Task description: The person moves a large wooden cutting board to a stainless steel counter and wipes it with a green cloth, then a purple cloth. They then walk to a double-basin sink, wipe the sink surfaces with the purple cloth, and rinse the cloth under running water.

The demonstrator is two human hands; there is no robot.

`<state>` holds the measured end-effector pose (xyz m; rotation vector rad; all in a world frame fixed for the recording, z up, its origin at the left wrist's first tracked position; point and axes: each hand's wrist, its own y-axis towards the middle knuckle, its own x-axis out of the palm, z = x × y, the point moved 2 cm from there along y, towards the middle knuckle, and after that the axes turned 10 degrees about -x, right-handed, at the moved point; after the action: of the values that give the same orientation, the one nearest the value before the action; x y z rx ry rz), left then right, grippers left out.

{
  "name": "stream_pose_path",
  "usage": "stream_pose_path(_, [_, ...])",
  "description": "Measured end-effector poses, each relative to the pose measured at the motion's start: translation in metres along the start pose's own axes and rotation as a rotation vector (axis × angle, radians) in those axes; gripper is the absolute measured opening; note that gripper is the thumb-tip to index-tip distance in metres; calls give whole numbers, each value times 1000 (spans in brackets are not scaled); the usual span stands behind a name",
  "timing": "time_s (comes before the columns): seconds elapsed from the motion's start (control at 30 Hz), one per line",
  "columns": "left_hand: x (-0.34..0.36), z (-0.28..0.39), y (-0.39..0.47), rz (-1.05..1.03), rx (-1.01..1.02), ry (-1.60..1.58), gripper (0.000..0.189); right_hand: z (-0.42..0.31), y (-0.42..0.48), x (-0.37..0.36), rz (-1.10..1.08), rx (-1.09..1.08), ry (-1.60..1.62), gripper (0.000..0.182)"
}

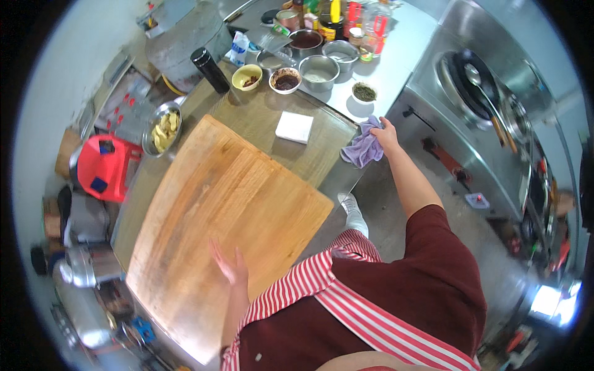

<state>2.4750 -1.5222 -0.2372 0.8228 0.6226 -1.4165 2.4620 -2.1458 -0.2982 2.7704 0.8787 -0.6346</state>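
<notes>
My right hand (386, 134) grips a purple cloth (364, 143) at the right corner of the table, beside the metal stove. Over the near part of a large wooden board (241, 195), my left hand (229, 264) is held with its fingers apart and nothing in it; whether it touches the board I cannot tell. The board lies on a brown-topped table (320, 162). Beyond it sits a square white stack, perhaps napkins (294, 127). A small white bowl of dried green herbs (364, 92) stands on the white counter, just past the cloth.
Bowls of dark sauce (285, 81), metal pots (319, 73) and bottles (377, 28) crowd the far side. A black flask (209, 69) stands at the far left corner. A metal bowl of yellow pieces (162, 129) is at the left edge, near a red stool (104, 167). The stove (445, 139) holds pans.
</notes>
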Motion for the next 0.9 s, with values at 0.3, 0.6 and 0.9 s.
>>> stream_pose_path(0.3, [190, 243, 140, -305, -90, 191, 91, -28, 93, 40, -605, 213, 427, 67])
stream_pose_path(0.6, [252, 298, 213, -451, -145, 255, 79, -40, 63, 69, -856, -305, 226, 54])
stream_pose_path(0.9, [179, 228, 288, -162, -282, -627, 73, -144, 88, 235, -1020, -843, -84, 28])
